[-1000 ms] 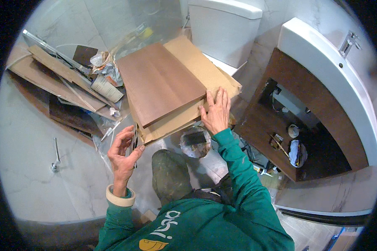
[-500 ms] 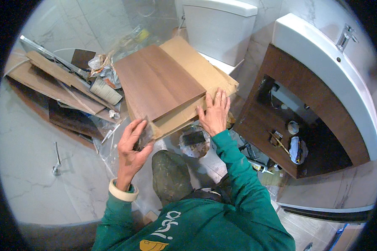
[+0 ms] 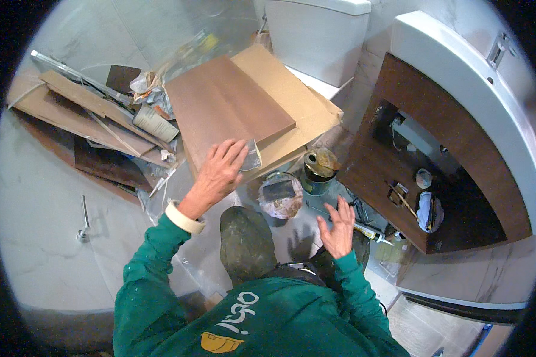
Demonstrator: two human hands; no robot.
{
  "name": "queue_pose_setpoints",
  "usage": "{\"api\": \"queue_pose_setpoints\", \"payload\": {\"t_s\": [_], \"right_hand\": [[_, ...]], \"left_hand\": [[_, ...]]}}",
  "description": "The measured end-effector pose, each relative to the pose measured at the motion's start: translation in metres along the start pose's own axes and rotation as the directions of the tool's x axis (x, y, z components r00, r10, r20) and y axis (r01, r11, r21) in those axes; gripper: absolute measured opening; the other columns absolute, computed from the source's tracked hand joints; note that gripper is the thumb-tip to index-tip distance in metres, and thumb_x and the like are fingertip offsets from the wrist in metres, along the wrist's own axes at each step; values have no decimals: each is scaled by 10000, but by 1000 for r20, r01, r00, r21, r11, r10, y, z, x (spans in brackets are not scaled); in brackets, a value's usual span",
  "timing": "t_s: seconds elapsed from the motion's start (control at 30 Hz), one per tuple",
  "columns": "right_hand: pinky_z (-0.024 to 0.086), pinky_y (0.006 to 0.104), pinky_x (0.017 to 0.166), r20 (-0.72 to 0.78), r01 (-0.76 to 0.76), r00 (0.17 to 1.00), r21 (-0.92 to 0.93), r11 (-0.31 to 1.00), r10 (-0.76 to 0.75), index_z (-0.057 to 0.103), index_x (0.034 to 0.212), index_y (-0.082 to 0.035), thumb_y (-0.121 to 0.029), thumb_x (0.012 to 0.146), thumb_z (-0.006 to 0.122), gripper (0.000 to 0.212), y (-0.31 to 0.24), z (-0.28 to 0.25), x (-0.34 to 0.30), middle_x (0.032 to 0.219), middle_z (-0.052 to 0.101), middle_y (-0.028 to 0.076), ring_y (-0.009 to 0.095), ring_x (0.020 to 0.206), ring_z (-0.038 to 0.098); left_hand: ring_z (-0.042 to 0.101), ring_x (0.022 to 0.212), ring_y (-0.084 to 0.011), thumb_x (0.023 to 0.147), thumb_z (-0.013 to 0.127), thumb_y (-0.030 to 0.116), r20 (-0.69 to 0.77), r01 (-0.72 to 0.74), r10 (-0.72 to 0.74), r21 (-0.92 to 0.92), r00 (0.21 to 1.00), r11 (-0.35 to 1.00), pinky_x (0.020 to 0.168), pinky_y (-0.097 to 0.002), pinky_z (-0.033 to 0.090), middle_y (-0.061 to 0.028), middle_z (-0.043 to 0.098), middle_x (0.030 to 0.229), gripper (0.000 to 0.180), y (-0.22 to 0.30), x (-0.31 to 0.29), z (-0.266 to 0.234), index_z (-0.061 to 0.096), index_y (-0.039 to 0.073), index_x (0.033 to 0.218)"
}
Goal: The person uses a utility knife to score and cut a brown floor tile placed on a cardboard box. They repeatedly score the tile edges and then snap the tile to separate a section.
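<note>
- Two hands, both mine, are apart: my right hand hangs open with fingers spread, holding nothing, above the floor by my knee.
- My left hand lies on the near edge of the brown panel, fingers over a small clear plastic piece; whether I pinch that piece I cannot tell.
- That panel lies flat on a larger cardboard sheet, its long axis running from my left hand up and away toward the toilet.
- Between my hands sits a round plastic-lined tub with a dark block in it, and just beyond it a tin can with a rusty lid.
- On the right, the open wooden vanity holds small fittings and a rag on its shelf.
- Off to the left, boards and scraps pile up, well apart from my hands.
</note>
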State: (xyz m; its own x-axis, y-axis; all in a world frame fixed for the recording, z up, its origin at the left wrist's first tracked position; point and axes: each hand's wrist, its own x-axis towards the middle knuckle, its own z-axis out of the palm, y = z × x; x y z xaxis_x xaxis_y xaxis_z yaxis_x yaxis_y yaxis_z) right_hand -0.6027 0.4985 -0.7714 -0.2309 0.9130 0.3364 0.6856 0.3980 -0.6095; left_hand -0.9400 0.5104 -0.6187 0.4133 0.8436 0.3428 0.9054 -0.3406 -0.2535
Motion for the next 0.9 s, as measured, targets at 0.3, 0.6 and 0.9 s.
{"api": "queue_pose_setpoints", "payload": {"t_s": [0.3,0.6,0.9], "right_hand": [[312,524,1174,60,-184,982,60,981,180,703,1180,-40,-243,845,726,393,35,19,-39,1449,530,261,426,1361,474],[363,513,1141,73,-317,947,86,945,311,720,1157,-48,-229,837,744,368,51,11,-63,1427,556,260,448,1304,523],[374,499,1144,45,-222,975,134,966,217,716,1153,-48,-221,845,738,354,43,18,-64,1388,582,268,452,1274,548]], "left_hand": [[494,1305,-361,838,639,152,22,-167,167,215,986,962,1052,-500,423,-166,485,1495,620,12,49,36,510,-1,1425],[511,1254,-341,833,663,173,202,-144,107,180,973,973,1028,-438,437,-123,445,1547,667,10,34,-1,480,3,1452],[526,1199,-332,858,600,110,65,-232,223,250,973,940,959,-437,449,-104,430,1567,619,25,109,41,484,32,1460]]}}
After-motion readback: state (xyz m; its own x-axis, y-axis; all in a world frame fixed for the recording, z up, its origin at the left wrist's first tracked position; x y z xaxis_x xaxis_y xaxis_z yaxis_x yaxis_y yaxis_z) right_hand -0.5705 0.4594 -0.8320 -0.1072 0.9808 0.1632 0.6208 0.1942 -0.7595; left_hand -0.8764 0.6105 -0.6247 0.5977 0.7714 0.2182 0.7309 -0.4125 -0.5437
